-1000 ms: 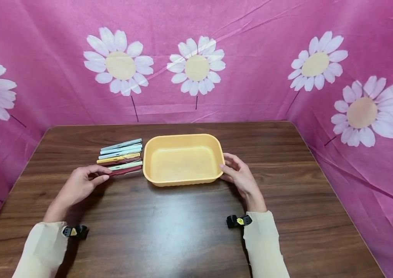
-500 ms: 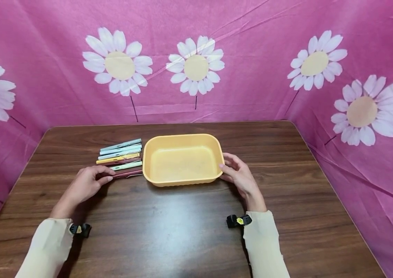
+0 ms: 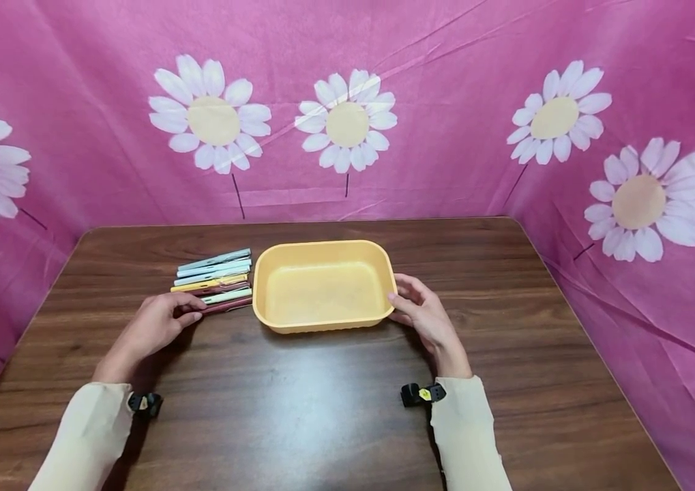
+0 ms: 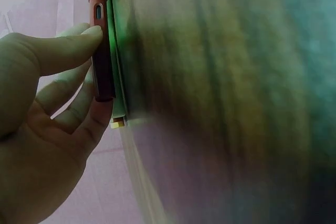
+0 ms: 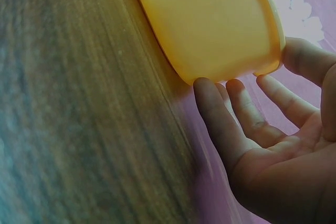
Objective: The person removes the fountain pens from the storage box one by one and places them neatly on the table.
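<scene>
My left hand (image 3: 158, 324) pinches the left end of a dark red pen (image 3: 226, 306) between thumb and fingers. In the left wrist view, the thumb lies on the dark red pen (image 4: 101, 51), just below its small ink window. This pen is nearest me in a row of several clipped pens, right beside a mint green pen (image 3: 224, 296). Its far end reaches the wall of a yellow plastic tray (image 3: 273, 326). At the tray's right end rests my right hand (image 3: 425, 317), thumb at the rim, extended fingers against the outer wall (image 5: 210, 40).
Behind the dark red pen lie a yellow pen (image 3: 190, 286), light blue pens (image 3: 202, 273) and a grey-blue pen (image 3: 212, 260), all left of the tray. The brown wooden table (image 3: 298, 409) ends at a pink flowered curtain (image 3: 445, 136).
My left hand has shifted right with the dark red pen, bringing the pen's end up to the tray. The right hand and the tray have stayed in place.
</scene>
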A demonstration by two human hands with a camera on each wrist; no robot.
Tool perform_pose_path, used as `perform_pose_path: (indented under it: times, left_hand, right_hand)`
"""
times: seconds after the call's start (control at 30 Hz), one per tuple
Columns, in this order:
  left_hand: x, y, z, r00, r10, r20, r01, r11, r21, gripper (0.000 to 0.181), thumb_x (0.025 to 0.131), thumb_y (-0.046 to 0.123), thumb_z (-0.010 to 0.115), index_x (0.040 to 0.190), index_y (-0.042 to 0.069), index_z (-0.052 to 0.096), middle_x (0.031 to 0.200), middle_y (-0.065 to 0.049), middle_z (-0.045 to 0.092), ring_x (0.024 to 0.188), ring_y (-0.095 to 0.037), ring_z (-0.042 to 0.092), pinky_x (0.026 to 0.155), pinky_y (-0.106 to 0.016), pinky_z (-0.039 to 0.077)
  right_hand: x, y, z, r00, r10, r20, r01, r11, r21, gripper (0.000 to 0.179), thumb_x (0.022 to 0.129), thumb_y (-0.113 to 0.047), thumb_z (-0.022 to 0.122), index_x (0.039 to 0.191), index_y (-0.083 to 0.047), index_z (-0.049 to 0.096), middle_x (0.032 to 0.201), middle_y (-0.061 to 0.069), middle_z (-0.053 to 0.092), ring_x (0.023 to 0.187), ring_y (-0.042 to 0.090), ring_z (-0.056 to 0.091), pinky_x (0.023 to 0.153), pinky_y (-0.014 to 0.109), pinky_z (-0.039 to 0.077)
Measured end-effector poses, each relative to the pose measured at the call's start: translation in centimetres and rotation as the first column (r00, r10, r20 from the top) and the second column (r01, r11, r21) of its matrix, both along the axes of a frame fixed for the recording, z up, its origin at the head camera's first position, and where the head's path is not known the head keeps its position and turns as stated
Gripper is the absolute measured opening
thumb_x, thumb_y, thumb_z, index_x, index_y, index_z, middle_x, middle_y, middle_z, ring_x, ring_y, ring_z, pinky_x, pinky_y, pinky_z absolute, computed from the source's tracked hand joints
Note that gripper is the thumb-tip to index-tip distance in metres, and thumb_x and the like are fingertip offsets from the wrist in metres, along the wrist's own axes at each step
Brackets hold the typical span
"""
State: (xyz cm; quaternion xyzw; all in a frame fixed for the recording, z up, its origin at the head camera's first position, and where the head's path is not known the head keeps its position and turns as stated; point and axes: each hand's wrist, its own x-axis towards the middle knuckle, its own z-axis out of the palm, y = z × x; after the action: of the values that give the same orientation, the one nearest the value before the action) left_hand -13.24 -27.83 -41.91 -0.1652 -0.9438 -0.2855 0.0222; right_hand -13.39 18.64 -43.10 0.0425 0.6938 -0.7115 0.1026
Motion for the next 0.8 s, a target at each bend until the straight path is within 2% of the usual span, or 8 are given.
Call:
perform_pose_path:
  times: [0.27, 0.6, 0.8]
  left_hand:
    - [-0.11, 0.21, -0.31, 1.0, 0.005, 0.01, -0.005, 1.0, -0.014, 0.012, 0.089, -0.001, 0.075, 0.095, 0.009, 0.077, 0.085, -0.001, 0.068, 0.081, -0.019, 0.059, 0.073, -0.041, 0.047]
    - [-0.49, 0.32, -0.11, 1.0, 0.018, -0.019, -0.019, 0.999, -0.028, 0.012, 0.09, -0.001, 0.072, 0.096, 0.008, 0.077, 0.101, -0.013, 0.072, 0.092, -0.031, 0.065, 0.08, -0.05, 0.048]
    - [-0.28, 0.54, -0.02, 1.0, 0.014, -0.018, -0.014, 0.999, -0.038, 0.012, 0.09, -0.001, 0.073, 0.094, 0.01, 0.077, 0.099, -0.011, 0.072, 0.092, -0.031, 0.066, 0.079, -0.049, 0.05]
  right_hand:
    - [0.02, 0.03, -0.31, 1.0, 0.01, -0.013, -0.01, 1.0, 0.004, 0.051, 0.1, -0.009, 0.065, 0.146, 0.0, 0.046, 0.137, 0.028, 0.053, 0.103, 0.02, 0.066, 0.089, 0.039, 0.057]
    - [-0.02, 0.03, -0.22, 1.0, -0.001, -0.026, 0.0, 1.0, -0.018, 0.05, 0.1, -0.007, 0.064, 0.146, 0.001, 0.046, 0.137, 0.029, 0.052, 0.104, 0.021, 0.066, 0.089, 0.04, 0.057]
    - [0.51, 0.41, -0.09, 1.0, -0.005, -0.002, 0.005, 1.0, -0.013, 0.051, 0.1, -0.009, 0.064, 0.147, 0.0, 0.045, 0.137, 0.027, 0.052, 0.102, 0.018, 0.066, 0.088, 0.039, 0.057]
